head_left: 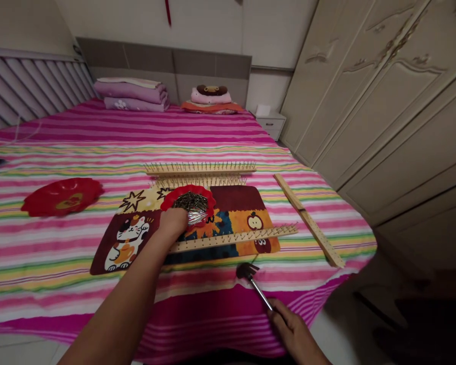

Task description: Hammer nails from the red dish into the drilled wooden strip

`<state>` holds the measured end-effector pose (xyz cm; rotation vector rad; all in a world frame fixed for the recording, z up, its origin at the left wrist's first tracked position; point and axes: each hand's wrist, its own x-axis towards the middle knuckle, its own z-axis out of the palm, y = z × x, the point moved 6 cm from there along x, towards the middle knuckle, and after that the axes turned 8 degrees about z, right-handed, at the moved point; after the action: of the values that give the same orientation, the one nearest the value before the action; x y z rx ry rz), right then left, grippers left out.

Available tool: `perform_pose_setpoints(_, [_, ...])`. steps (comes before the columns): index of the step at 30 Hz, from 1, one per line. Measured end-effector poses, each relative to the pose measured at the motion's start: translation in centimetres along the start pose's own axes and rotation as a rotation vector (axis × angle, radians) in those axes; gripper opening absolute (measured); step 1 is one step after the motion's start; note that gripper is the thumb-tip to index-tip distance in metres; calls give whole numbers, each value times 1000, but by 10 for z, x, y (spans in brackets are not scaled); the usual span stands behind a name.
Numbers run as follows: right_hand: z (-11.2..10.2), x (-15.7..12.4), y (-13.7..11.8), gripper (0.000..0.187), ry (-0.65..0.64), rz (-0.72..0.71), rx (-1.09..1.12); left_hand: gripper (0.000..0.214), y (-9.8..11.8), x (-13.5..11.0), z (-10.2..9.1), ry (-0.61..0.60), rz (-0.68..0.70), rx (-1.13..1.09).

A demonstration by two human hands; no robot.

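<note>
Head: left hand point(174, 222) curled on shiny nails point(192, 204) in red dish point(167, 198), pinch unclear; right hand point(293, 330) grips steel hammer point(253, 279) at near edge of striped bed point(213, 133).

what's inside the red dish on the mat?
A heap of thin metal nails fills the red dish. The left hand covers its near-left edge, so whatever lies under it is hidden.

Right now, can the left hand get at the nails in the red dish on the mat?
Likely yes: the left hand sits at the red dish rim, on the pile of nails, and nothing covers them.
</note>
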<state>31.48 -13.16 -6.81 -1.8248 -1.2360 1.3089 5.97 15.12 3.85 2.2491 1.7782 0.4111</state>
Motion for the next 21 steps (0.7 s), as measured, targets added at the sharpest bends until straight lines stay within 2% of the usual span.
perform_pose_setpoints(4, [0,0,-1,32,-4,-9,28,12,3,0,6,-117,43,72])
perform_pose_setpoints(9, [0,2,1,32,-10,4,33,14,0,-5,-3,-137,123,41])
perform_pose_setpoints(11, [0,2,2,32,-4,23,27,11,-3,-8,-6,-123,104,-95])
perform_pose_setpoints(14, [0,1,0,32,-7,39,31,15,-4,-15,-11,-91,36,-477])
perform_pose_setpoints(17, [-1,1,-3,30,0,38,41,25,5,-29,-16,-81,-41,-823])
perform_pose_setpoints(21, [-1,0,-5,28,14,26,34,34,22,-50,-22,-105,-95,-1018])
